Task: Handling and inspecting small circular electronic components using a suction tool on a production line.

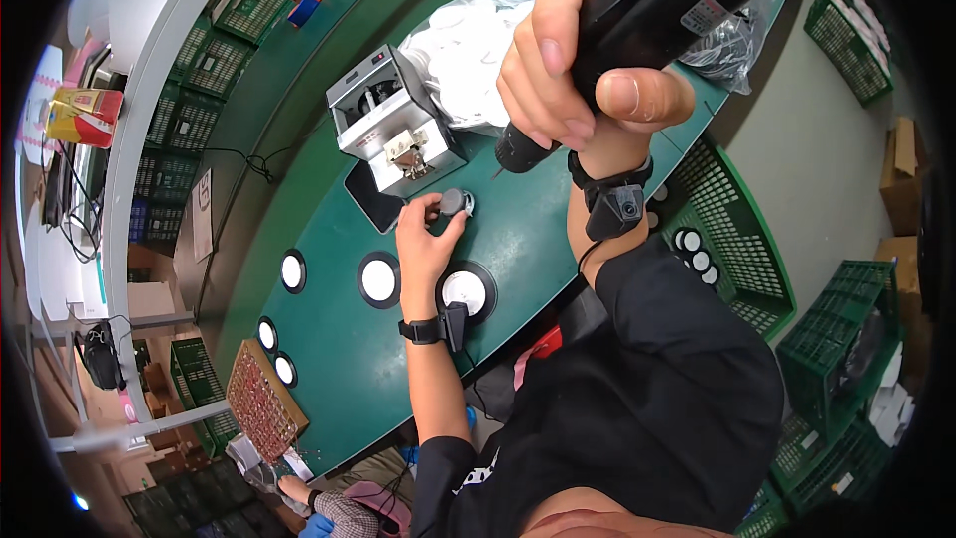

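The right hand [573, 80] is wrapped around a black electric screwdriver [652, 10], fingers curled about its body and thumb on the near side; its thin bit points down toward the green workbench [344, 359], apart from the other hand in the view. The left hand [430, 234] pinches a small grey round part [453, 202] between thumb and fingertips, low over the bench and just in front of a grey metal screw feeder [443, 154]; a black tray [373, 201] sits beside the feeder, and a clear bag of white round pieces [468, 55] lies behind it. Two black-rimmed white discs [378, 280] lie on either side of the left forearm, with three smaller-looking ones farther left; a shallow tray of small reddish parts [264, 403] stands at the bench's far left, near a co-worker's hand [295, 488]; on the right, a green plastic crate [742, 239] holds more black-and-white round pieces.
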